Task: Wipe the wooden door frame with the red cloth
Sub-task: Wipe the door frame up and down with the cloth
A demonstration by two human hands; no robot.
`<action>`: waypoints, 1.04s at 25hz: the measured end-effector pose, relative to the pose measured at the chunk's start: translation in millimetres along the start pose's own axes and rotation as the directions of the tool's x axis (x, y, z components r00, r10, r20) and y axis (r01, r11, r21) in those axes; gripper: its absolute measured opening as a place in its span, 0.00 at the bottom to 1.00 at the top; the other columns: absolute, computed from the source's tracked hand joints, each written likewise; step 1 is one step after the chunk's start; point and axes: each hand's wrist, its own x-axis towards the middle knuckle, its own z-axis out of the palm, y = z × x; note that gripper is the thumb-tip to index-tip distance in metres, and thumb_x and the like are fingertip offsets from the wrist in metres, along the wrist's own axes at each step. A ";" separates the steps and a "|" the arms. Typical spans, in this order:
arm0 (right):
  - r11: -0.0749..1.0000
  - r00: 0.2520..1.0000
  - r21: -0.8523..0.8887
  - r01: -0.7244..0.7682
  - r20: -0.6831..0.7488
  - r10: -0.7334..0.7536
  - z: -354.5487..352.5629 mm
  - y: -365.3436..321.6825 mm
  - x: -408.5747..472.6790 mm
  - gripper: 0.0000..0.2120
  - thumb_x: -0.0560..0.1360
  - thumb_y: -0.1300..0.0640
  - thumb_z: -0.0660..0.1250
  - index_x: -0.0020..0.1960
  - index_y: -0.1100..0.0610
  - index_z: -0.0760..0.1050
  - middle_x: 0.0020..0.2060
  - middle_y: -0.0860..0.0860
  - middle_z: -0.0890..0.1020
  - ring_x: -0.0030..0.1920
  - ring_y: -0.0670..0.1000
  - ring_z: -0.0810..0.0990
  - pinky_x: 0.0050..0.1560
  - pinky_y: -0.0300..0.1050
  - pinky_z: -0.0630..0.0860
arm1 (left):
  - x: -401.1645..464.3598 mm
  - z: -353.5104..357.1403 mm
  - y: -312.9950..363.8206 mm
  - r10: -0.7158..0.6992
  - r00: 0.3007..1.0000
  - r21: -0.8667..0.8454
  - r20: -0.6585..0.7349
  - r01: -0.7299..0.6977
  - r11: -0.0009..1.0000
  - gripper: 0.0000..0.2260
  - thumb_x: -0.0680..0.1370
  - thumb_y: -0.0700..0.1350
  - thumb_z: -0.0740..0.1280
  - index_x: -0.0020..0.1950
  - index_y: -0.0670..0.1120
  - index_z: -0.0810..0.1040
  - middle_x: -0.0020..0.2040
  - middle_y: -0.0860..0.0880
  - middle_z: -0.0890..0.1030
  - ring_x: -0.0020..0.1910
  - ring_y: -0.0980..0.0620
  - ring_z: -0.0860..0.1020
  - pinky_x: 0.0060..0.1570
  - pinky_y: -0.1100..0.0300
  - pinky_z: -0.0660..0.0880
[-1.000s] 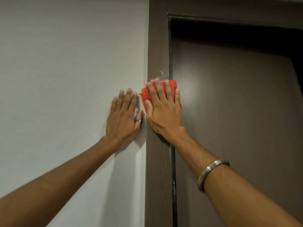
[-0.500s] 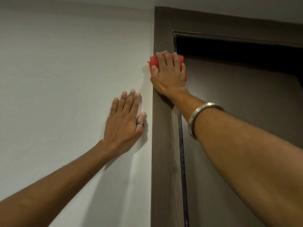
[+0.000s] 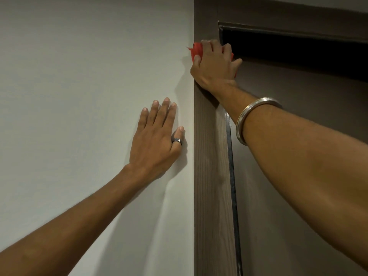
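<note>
The wooden door frame [image 3: 211,186] is a dark brown upright post that meets a top piece at the upper right. My right hand [image 3: 214,65] presses the red cloth [image 3: 196,50] flat against the post, just below the top corner. Most of the cloth is hidden under the palm and fingers; a red edge sticks out on the left. My left hand [image 3: 156,136] lies flat on the white wall [image 3: 79,96] beside the frame, fingers together and pointing up, holding nothing.
A brown door [image 3: 298,196] fills the opening to the right of the post. Above it runs a dark gap [image 3: 298,50] under the frame's top piece [image 3: 288,14]. A metal bangle [image 3: 251,118] circles my right wrist.
My right hand has slid the red cloth up the post from mid-height to near the top corner. My left hand has stayed flat on the wall.
</note>
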 end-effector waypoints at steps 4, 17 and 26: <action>1.000 1.000 -0.001 -0.028 0.010 0.028 -7.2 1.5 -55.3 0.29 0.82 0.43 0.58 0.81 0.50 0.60 0.79 0.52 0.65 0.78 0.62 0.65 0.72 0.67 0.66 | -4.7 -3.4 2.1 -0.002 0.999 -0.034 -0.047 0.000 0.999 0.29 0.85 0.54 0.51 0.84 0.45 0.56 0.86 0.45 0.53 0.85 0.46 0.45 0.84 0.48 0.42; 0.965 0.941 0.124 -0.233 0.278 0.192 -45.0 33.0 -316.3 0.31 0.84 0.46 0.60 0.83 0.54 0.56 0.79 0.54 0.68 0.65 0.58 0.78 0.65 0.55 0.76 | -146.6 -34.1 57.2 -0.061 0.994 -0.166 0.091 0.075 0.983 0.29 0.82 0.51 0.57 0.82 0.42 0.61 0.85 0.43 0.56 0.85 0.46 0.46 0.84 0.52 0.40; 0.551 0.531 0.290 -0.783 0.773 0.348 -152.7 40.6 -480.7 0.24 0.86 0.46 0.57 0.81 0.48 0.62 0.73 0.52 0.77 0.65 0.52 0.81 0.62 0.49 0.82 | -286.0 -86.3 127.5 -0.216 0.874 -0.415 0.436 0.408 0.813 0.26 0.83 0.54 0.57 0.81 0.49 0.64 0.84 0.51 0.58 0.85 0.54 0.49 0.81 0.61 0.42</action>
